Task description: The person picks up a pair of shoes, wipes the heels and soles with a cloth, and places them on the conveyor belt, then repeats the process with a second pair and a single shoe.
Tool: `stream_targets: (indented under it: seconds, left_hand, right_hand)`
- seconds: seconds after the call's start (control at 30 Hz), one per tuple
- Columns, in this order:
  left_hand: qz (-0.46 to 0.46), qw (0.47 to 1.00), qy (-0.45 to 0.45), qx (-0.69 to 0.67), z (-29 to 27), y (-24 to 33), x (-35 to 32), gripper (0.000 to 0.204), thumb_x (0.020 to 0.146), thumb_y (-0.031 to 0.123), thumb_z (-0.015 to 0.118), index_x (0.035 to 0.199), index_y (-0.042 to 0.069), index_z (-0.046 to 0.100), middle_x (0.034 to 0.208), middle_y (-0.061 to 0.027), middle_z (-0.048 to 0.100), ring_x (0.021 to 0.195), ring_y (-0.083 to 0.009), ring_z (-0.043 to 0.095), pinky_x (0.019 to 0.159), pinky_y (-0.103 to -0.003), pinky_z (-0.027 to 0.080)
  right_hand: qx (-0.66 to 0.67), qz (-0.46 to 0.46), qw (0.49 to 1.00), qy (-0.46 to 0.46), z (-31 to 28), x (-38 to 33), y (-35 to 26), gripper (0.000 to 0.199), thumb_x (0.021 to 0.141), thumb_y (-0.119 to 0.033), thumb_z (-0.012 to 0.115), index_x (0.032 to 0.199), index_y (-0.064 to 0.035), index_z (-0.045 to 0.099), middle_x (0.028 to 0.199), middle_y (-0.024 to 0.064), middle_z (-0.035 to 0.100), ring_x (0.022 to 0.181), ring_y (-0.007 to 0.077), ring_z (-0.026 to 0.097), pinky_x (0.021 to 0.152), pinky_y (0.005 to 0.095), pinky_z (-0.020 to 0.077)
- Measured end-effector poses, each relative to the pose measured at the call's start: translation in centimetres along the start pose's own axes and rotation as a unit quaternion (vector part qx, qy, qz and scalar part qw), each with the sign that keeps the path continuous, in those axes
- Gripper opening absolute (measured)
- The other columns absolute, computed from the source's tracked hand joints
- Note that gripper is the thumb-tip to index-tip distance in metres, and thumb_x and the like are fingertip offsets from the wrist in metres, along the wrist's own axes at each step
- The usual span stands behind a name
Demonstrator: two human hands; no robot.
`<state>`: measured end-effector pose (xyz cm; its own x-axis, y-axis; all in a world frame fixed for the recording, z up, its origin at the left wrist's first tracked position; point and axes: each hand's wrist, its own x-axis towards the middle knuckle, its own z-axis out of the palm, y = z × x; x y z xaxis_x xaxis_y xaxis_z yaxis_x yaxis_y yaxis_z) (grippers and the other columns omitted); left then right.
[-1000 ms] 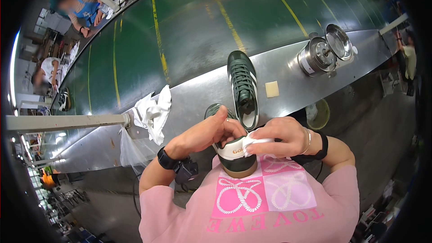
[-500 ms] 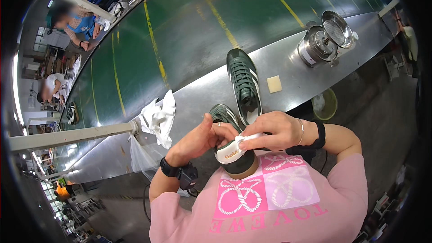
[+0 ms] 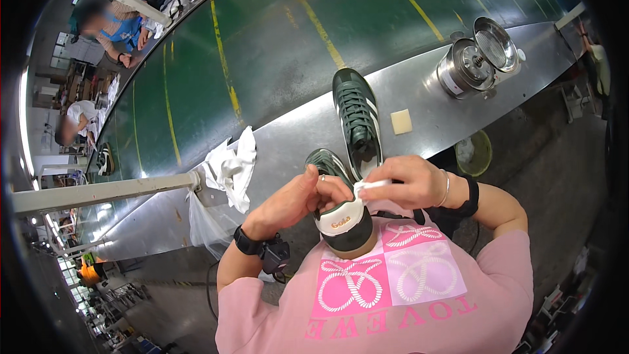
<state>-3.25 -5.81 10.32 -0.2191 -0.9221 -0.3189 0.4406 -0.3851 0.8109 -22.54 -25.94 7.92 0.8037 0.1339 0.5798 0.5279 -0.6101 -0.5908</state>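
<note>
A dark green sneaker with pale stripes and a white heel tab (image 3: 342, 221) is tilted close to my chest, heel toward me. My left hand (image 3: 291, 202) grips it, with fingers reaching into its opening and the thumb raised. Pinched in my right hand (image 3: 414, 183) is a small white cloth (image 3: 373, 187), its end at the top edge of the heel collar. The matching green sneaker (image 3: 356, 118) stands upright on the metal bench just beyond, toe pointing away. My left fingertips are hidden inside the held sneaker.
Left on the metal bench (image 3: 295, 132) lies a crumpled white cloth (image 3: 230, 165) beside a pale rail (image 3: 111, 194). A cream square block (image 3: 401, 122) and an open metal canister (image 3: 462, 69) sit right. Beyond runs a green belt (image 3: 275, 59); a person (image 3: 124, 33) works far left.
My right hand and the small cloth have shifted a little right and up along the collar, so more of the white heel tab shows. My left hand keeps its grip.
</note>
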Motion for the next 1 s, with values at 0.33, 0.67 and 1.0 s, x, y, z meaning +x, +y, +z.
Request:
stream_targets:
  seconds: [0.33,0.67,1.0]
  left_hand:
    - [-0.054,0.997,0.052,0.015,1.2,1.1,2.0,0.081,0.105,0.061,0.016,0.106,0.0,0.068,0.096,0.0013,0.06,0.079,-0.0089,0.047,0.072,-0.025,0.039]
    - [0.012,0.992,0.011,0.127,1.1,1.6,1.5,0.036,0.104,0.029,0.05,0.1,-0.003,0.066,0.103,-0.0016,0.062,0.088,-0.0095,0.053,0.077,-0.026,0.044]
    - [0.089,0.949,0.2,0.227,3.4,4.5,-1.4,0.029,0.078,0.005,0.082,0.101,-0.007,0.069,0.107,-0.0082,0.063,0.096,-0.0143,0.059,0.082,-0.028,0.047]
  right_hand:
    - [-0.055,-0.022,0.997,0.044,-1.8,3.9,-3.2,0.035,0.077,-0.002,0.071,0.111,-0.0068,0.072,0.102,0.0082,0.066,0.083,0.0204,0.067,0.069,0.0289,0.056]
    - [-0.187,-0.011,0.981,-0.054,-3.6,0.8,-2.7,0.033,0.08,-0.01,0.068,0.113,-0.0081,0.069,0.097,0.0075,0.065,0.082,0.0211,0.067,0.07,0.0308,0.0544]
    - [-0.413,0.152,0.869,0.226,-13.7,-2.8,2.4,0.034,0.08,0.009,0.064,0.108,-0.0085,0.072,0.104,0.0111,0.065,0.091,0.0288,0.066,0.08,0.037,0.0554]
